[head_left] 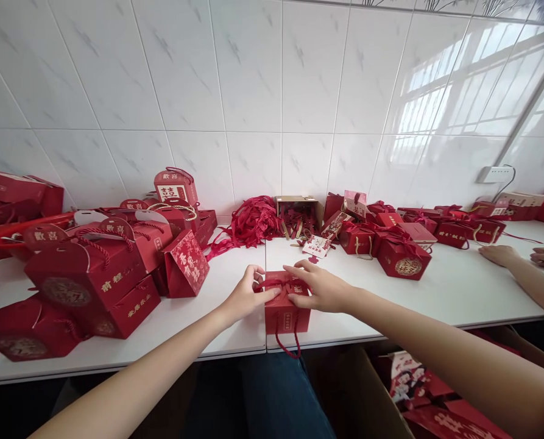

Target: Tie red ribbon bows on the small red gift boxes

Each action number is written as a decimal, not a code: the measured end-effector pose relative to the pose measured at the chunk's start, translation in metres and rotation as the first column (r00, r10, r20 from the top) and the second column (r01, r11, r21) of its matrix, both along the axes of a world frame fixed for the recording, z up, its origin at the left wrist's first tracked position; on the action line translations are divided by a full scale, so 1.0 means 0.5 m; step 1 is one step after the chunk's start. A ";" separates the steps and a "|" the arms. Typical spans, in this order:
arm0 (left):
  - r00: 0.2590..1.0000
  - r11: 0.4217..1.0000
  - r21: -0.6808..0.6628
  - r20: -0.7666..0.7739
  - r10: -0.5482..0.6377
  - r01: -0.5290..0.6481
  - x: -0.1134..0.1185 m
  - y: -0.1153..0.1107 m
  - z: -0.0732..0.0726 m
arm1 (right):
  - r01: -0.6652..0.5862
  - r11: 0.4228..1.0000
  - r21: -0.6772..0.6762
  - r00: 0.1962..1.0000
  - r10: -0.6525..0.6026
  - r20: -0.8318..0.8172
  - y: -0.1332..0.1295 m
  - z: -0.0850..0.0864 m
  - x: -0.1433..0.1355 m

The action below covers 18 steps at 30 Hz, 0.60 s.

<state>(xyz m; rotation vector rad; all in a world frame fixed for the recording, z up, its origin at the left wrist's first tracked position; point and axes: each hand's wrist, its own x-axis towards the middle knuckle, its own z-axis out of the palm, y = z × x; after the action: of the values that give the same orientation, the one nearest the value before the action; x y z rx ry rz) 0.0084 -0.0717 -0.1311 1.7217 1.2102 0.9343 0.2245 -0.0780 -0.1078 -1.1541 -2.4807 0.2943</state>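
A red gift box [287, 320] with gold print stands at the table's front edge, directly before me. Its red cord handle [294, 352] hangs down over the near side. Across the top runs a red ribbon [274, 282], gathered in a knot or bow. My left hand [247, 292] is closed on the ribbon at the left, its thumb lying over the box top. From the right, my right hand [320, 286] grips the ribbon, fingers bent over the far side of the top and thumb nearer me. The fingers partly hide the bow.
Left are stacked red gift boxes [102, 274]. Behind lie a heap of red ribbons [256, 221] and an open carton of tags [299, 213]. Ribboned boxes [404, 253] line the right, near another person's hand [500, 255]. Below right is a cardboard box [372, 390].
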 end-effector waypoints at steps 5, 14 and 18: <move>0.999 0.997 -0.074 0.029 0.023 -0.020 0.002 0.001 0.004 | 0.005 0.999 -0.039 1.000 -0.006 -0.029 -0.003 -0.011 -0.007; 0.995 0.990 -0.133 -0.102 0.024 -0.038 0.004 -0.021 0.007 | 0.330 0.835 -0.441 0.854 -0.463 -0.237 -0.009 -0.052 0.015; 0.976 0.992 0.036 -0.175 0.127 -0.122 -0.009 -0.036 0.003 | 0.156 0.918 -0.364 0.869 -0.303 -0.392 -0.020 -0.034 0.057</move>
<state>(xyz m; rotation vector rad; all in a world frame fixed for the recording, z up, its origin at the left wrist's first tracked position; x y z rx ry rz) 0.0039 -0.0896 -0.1298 1.7955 1.4422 0.8866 0.2529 -0.0882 -0.1249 -1.3240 -1.9150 0.8193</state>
